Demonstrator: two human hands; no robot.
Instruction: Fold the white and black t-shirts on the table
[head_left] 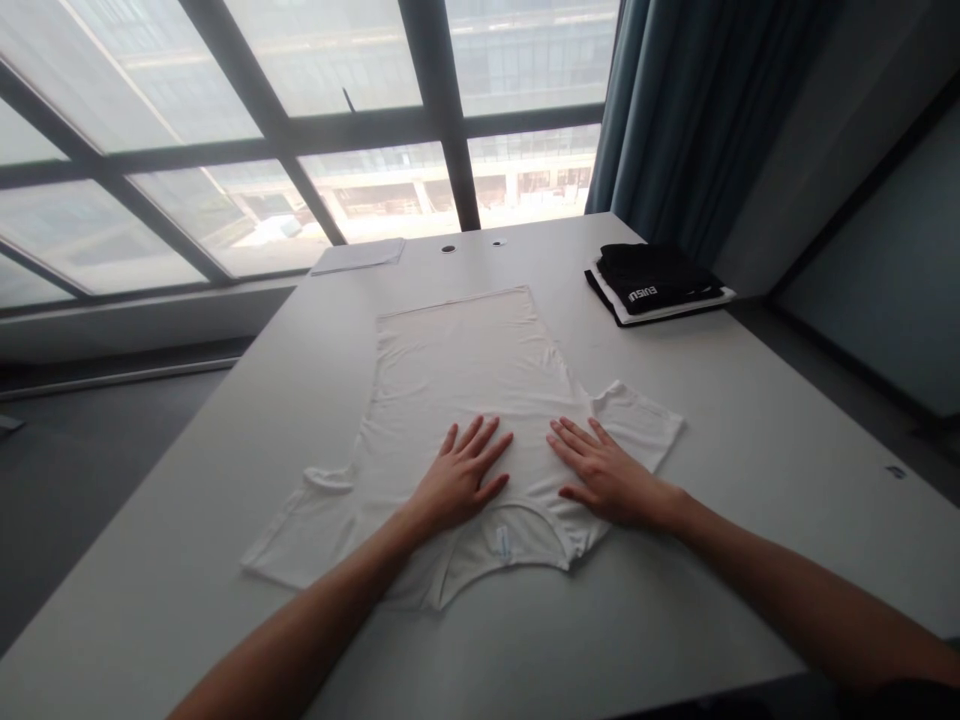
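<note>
A white T-shirt (465, 370) lies spread flat on the white table (750, 420), its collar towards me and its hem towards the window. My left hand (459, 476) rests palm down on the shirt just above the collar, fingers stretched out and slightly apart. My right hand (604, 472) lies flat beside it on the shirt's right shoulder area, fingers also extended. Neither hand holds anything. Both short sleeves stick out to the sides.
A stack of folded black and white garments (652, 283) sits at the far right of the table near a blue curtain (675, 110). A folded white cloth (358, 255) lies at the far edge by the large window. Two cable holes (448, 248) mark the tabletop.
</note>
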